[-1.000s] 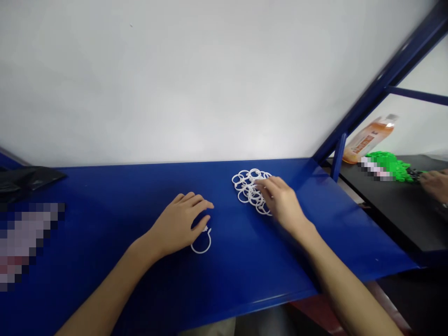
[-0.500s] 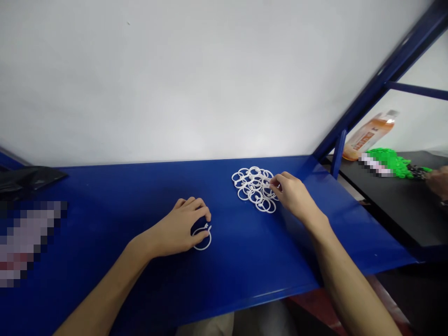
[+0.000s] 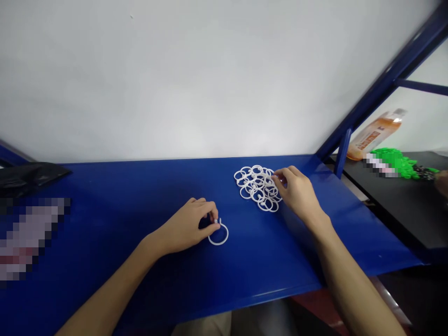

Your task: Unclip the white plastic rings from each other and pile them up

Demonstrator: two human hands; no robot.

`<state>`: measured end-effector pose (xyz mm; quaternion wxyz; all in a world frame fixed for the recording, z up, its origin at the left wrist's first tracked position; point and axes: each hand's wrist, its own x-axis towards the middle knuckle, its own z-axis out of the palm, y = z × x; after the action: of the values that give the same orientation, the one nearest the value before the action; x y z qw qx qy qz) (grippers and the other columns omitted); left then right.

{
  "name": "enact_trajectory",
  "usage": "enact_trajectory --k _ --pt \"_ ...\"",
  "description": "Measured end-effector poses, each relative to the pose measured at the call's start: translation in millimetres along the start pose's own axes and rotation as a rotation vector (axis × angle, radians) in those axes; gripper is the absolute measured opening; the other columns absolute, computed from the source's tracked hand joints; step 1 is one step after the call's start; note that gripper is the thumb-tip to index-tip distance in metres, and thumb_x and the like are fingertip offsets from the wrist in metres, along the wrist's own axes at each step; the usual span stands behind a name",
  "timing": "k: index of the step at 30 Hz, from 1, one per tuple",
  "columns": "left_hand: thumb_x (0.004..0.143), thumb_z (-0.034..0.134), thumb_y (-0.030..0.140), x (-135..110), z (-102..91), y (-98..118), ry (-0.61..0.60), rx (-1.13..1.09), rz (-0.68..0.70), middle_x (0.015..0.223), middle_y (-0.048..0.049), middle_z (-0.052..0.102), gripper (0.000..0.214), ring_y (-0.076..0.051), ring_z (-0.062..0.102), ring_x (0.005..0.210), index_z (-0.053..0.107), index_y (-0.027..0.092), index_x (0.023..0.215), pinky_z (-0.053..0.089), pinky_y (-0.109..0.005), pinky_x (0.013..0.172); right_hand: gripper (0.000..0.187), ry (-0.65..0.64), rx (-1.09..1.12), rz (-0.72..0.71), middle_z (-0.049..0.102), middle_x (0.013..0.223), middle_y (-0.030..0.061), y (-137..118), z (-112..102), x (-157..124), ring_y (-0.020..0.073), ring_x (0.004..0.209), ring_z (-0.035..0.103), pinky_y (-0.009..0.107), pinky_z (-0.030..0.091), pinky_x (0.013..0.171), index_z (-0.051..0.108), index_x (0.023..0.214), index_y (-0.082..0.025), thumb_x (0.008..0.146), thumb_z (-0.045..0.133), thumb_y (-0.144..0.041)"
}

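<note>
**One ring out, the heap barely touched**

My left hand [image 3: 189, 227] sits a little left of the middle of the frame, thumb and forefinger pinched on the clasp end of a single white ring [image 3: 218, 234], which lies flat on the blue bench [image 3: 122, 224] just to the right of my fingertips. The other fingers are curled in, so the hand is narrow and closed on that ring.

My right hand [image 3: 297, 193] is right of centre, fingertips nipped together at the right edge of the pile of white rings [image 3: 258, 187]. It looks to be gripping one ring of the heap, though which one I cannot make out among the overlapping loops.

As I judge it, only one ring stands apart from the pile; the rest, a good many, lie tangled together near the back wall [image 3: 196, 79], well apart from the single one.

At the far right of the frame, an orange bottle [image 3: 376, 133] and a heap of green parts [image 3: 397, 162] rest on a black table [image 3: 392, 200], with another person's hand [image 3: 441, 182] at the edge. A black bag [image 3: 28, 175] lies at the left edge.
</note>
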<state>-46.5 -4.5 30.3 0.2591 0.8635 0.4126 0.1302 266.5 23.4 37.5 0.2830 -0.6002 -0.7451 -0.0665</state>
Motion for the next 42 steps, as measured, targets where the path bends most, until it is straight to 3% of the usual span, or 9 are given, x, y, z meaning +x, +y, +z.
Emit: enact_trajectory --k 3,7,12,14,20,24,29,35,42 --pt "0.09 0.062 0.038 1 2.7 2 0.054 -0.101 -0.061 0.087 0.0022 0.065 0.014 -0.017 0.059 0.084 0.061 0.023 0.089 0.043 -0.033 0.08 0.02 0.06 0.039 -0.049 0.063 0.087 0.0085 -11 0 -1 0.0195 0.074 0.061 0.033 0.051 0.068 0.066 0.097 -0.015 0.098 0.053 -0.029" --pt "0.087 0.067 0.034 2 5.1 3 0.143 -0.262 -0.101 0.086 0.0031 0.068 0.012 -0.014 0.062 0.081 0.063 0.023 0.088 0.046 -0.028 0.074 0.019 0.042 0.156 -0.176 0.064 0.089 0.0086 -31 5 -7 0.0195 0.078 0.062 0.033 0.052 0.07 0.065 0.1 -0.016 0.1 0.05 -0.028" --pt "0.091 0.063 0.032 5 9.3 4 0.225 -0.34 -0.091 0.088 0.0046 0.071 0.023 -0.013 0.064 0.08 0.065 0.029 0.113 0.049 -0.026 0.077 0.018 -0.138 0.401 -0.355 0.066 0.098 0.0085 -58 14 -22 0.0187 0.088 0.063 0.033 0.054 0.079 0.063 0.107 -0.017 0.101 0.05 -0.029" --pt "0.091 0.062 0.032 6 11.3 3 0.264 -0.325 -0.07 0.091 0.0041 0.071 0.022 -0.013 0.064 0.081 0.068 0.031 0.112 0.049 -0.027 0.079 0.021 -0.228 0.494 -0.391 0.066 0.1 0.0085 -67 18 -28 0.018 0.088 0.064 0.032 0.054 0.078 0.062 0.11 -0.017 0.1 0.054 -0.033" --pt "0.087 0.068 0.034 9 15.1 1 0.319 -0.36 -0.078 0.084 0.0045 0.07 0.014 -0.012 0.063 0.074 0.07 0.025 0.096 0.048 -0.025 0.072 0.017 -0.33 0.708 -0.279 0.068 0.09 0.0033 -80 31 -40 0.0129 0.073 0.064 0.026 0.052 0.067 0.06 0.11 -0.018 0.097 0.058 -0.03" --pt "0.083 0.072 0.03 11 16.5 4 0.332 -0.394 -0.079 0.073 0.0067 0.067 0.009 -0.011 0.061 0.067 0.068 0.023 0.084 0.045 -0.022 0.065 0.009 -0.303 0.736 -0.246 0.068 0.086 0.0022 -79 36 -41 0.0127 0.072 0.065 0.025 0.051 0.066 0.061 0.103 -0.019 0.099 0.055 -0.025" --pt "0.083 0.072 0.023 8 20.4 7 0.364 -0.333 0.046 0.075 0.0046 0.067 0.015 -0.011 0.06 0.072 0.067 0.021 0.07 0.044 -0.022 0.068 0.015 -0.3 0.772 -0.391 0.067 0.09 0.0052 -76 31 -38 0.0152 0.082 0.066 0.028 0.053 0.073 0.061 0.095 -0.019 0.102 0.048 -0.022" --pt "0.092 0.06 0.018 6 22.9 5 0.368 -0.302 0.212 0.071 0.0028 0.066 0.027 -0.012 0.058 0.072 0.067 0.022 0.066 0.044 -0.025 0.074 0.021 -0.31 0.65 -0.541 0.063 0.083 0.005 -74 24 -36 0.0145 0.076 0.059 0.027 0.051 0.069 0.061 0.095 -0.017 0.104 0.042 -0.019" --pt "0.096 0.055 0.028 9 21.8 7 0.335 -0.148 0.165 0.076 0.0007 0.069 0.03 -0.015 0.059 0.078 0.065 0.022 0.069 0.045 -0.03 0.08 0.022 -0.314 0.636 -0.553 0.066 0.088 0.0059 -74 27 -35 0.0154 0.081 0.063 0.029 0.054 0.073 0.063 0.1 -0.016 0.104 0.042 -0.021"
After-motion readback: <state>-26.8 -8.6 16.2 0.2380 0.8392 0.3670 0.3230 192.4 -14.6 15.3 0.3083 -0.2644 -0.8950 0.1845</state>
